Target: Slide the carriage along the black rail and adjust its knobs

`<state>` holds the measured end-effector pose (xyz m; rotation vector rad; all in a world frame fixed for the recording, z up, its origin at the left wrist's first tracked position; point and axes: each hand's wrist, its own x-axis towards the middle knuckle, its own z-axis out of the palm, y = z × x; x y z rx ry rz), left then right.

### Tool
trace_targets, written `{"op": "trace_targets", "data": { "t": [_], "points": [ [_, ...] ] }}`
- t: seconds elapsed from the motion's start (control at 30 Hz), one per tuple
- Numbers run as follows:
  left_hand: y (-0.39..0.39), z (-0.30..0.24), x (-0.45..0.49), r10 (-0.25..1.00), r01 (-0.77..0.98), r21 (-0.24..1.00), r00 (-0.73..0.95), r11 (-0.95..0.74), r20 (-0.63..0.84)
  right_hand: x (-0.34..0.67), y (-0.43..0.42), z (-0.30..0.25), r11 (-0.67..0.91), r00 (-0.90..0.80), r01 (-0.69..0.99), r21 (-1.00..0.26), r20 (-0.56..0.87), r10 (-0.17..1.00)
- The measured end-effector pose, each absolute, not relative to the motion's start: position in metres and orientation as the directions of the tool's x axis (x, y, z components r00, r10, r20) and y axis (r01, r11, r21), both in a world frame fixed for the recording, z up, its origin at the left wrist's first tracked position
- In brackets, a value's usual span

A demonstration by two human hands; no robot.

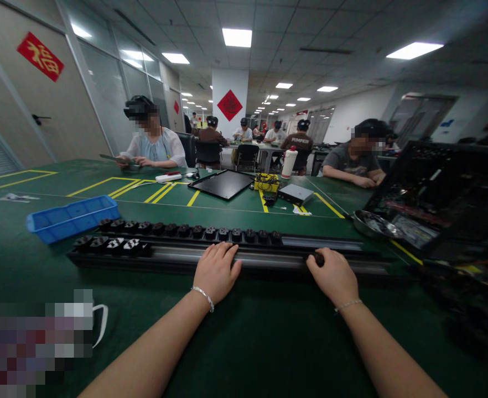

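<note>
Two black rails [269,260] cross the worktop [269,342]. I rest left fingers [229,253] loosely spread on the nearer, probably to steady it — right fingers [331,256] pinch a dark part [319,258] toward its right end.

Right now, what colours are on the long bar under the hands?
The long bar is black, with a shiny grey strip; the head view shows it.
</note>
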<state>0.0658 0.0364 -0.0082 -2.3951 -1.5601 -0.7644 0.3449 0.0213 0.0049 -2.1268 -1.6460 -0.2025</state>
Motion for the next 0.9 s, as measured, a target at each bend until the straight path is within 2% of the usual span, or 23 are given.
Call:
{"op": "trace_targets", "data": {
  "t": [0.6, 0.9],
  "points": [
    [0.0366, -0.0093, 0.0651, 0.784, 0.89, 0.121, 0.315, -0.44, 0.536, 0.3453, 0.0212, 0.0054, -0.211, 0.296, 0.943, -0.258, 0.36, 0.885],
    [0.0371, -0.0097, 0.0658, 0.774, 0.888, 0.12, 0.312, -0.444, 0.551, 0.3468, 0.0205, 0.0058, -0.198, 0.234, 0.972, -0.129, 0.427, 0.874]
  ]
}}
